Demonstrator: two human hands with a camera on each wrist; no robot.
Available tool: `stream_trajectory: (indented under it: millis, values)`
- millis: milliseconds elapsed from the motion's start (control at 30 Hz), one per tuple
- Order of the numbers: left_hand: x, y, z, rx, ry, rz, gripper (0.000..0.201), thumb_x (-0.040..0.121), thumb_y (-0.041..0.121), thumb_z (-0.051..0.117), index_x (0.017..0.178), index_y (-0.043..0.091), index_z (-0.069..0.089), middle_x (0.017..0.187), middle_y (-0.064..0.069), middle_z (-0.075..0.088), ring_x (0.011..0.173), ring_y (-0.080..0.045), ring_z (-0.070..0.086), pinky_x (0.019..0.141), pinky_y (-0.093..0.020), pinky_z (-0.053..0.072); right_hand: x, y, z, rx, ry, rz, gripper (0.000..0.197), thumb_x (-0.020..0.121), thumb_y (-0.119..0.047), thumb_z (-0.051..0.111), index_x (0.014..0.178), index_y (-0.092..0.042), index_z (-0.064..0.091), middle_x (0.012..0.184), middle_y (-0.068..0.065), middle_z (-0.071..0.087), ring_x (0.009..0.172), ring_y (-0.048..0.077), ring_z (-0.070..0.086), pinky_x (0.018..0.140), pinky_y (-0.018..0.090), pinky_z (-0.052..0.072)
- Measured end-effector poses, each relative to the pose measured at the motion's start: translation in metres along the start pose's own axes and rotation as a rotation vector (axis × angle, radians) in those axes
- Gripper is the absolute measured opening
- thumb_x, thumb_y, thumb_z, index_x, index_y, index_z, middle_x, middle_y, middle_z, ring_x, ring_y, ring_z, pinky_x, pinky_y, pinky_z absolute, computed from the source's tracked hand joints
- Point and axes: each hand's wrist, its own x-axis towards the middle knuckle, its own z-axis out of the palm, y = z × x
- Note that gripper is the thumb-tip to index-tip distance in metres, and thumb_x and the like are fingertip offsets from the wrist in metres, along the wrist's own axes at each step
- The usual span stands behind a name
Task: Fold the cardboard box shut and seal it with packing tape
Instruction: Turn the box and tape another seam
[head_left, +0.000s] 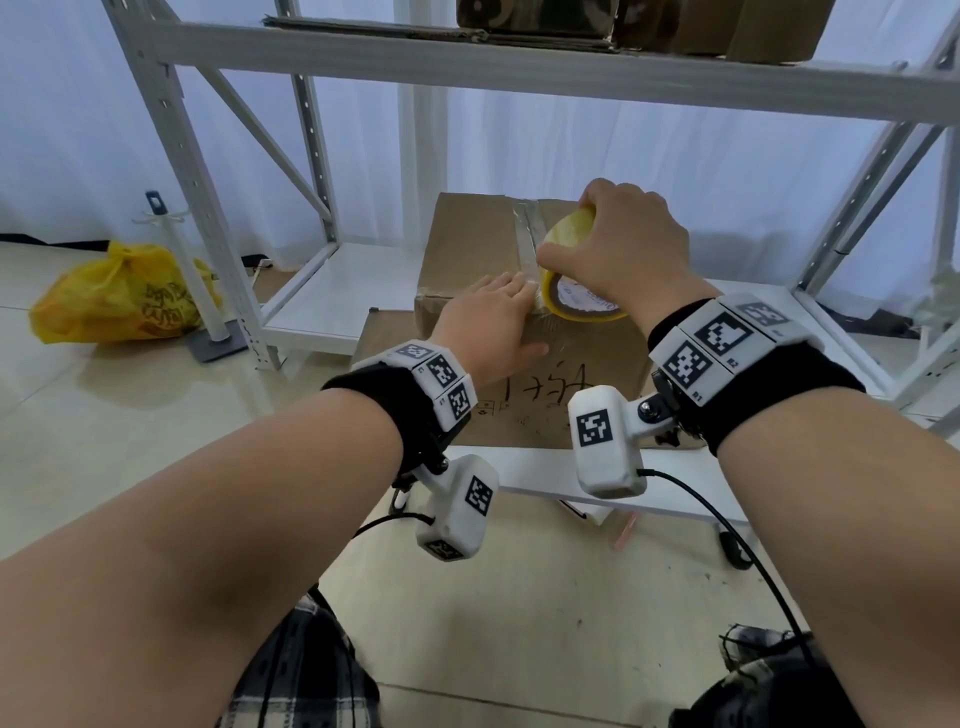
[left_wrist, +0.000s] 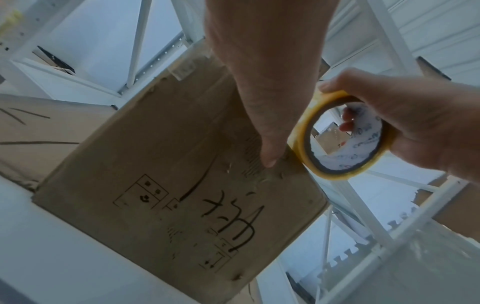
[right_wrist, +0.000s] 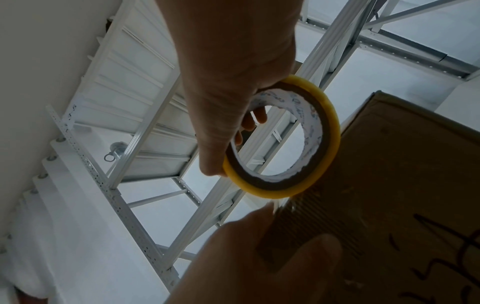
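Box (head_left: 467, 249) on low shelf (head_left: 530, 470), tape roll (head_left: 569, 260) on its top right of the seam, bag (head_left: 117, 296) on floor far left

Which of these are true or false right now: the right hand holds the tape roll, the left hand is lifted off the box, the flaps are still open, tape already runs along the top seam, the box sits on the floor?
1. The right hand grips the yellow tape roll. True.
2. The left hand is off the cardboard box. False: it presses flat on the box's near top edge.
3. The flaps are open. False: they are folded shut.
4. Tape runs along the top seam. True.
5. The box sits on the floor. False: it rests on a low white shelf.
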Motion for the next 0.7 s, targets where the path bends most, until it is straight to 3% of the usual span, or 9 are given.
stream_trajectory:
  millis: [133,333,500,567,700]
  values:
    - [-0.011,-0.014,-0.008,0.031,-0.037,-0.004,0.069,0.095,0.043,0.048,0.151,0.018,0.017,0.157,-0.003,0.020,0.144,-0.018,0.020,0.117,-0.032,0.014,-0.002,0.000,-0.001,-0.007,-0.001,0.004,0.064,0.078,-0.058,0.061,0.126,-0.017,0.049,0.122,0.007,0.054,0.116,0.028,0.046,0.084,0.038,0.040]
    - [-0.040,-0.051,-0.018,0.090,-0.010,-0.124,0.061,0.095,0.036,0.050,0.147,0.015,0.026,0.155,-0.004,0.026,0.142,-0.019,0.027,0.116,-0.034,0.018,-0.006,0.000,-0.005,0.023,-0.014,0.009,0.065,0.079,-0.057,0.060,0.129,-0.017,0.048,0.123,0.008,0.053,0.117,0.029,0.045,0.087,0.040,0.041]
    - [-0.042,-0.052,-0.018,0.123,0.084,-0.142,0.037,0.097,0.026,0.049,0.131,0.013,0.045,0.140,-0.005,0.049,0.129,-0.021,0.045,0.111,-0.033,0.029,-0.008,0.003,-0.005,0.041,0.004,0.010,0.067,0.079,-0.059,0.060,0.129,-0.016,0.048,0.122,0.007,0.054,0.116,0.028,0.046,0.082,0.037,0.039]
    - [-0.039,-0.051,-0.018,0.104,0.094,-0.109,0.036,0.097,0.022,0.048,0.132,0.014,0.046,0.140,-0.004,0.049,0.131,-0.021,0.044,0.110,-0.033,0.031,-0.010,0.005,-0.004,0.040,0.025,0.018,0.065,0.079,-0.059,0.060,0.126,-0.016,0.049,0.121,0.007,0.053,0.116,0.028,0.045,0.079,0.035,0.035]
    - [-0.036,-0.047,-0.022,0.099,0.069,-0.077,0.024,0.099,0.018,0.043,0.122,0.017,0.051,0.128,-0.001,0.057,0.109,-0.021,0.059,0.081,-0.034,0.049,-0.012,0.007,-0.003,0.048,0.040,0.029,0.063,0.079,-0.058,0.060,0.123,-0.015,0.050,0.120,0.005,0.053,0.114,0.026,0.046,0.077,0.034,0.034]
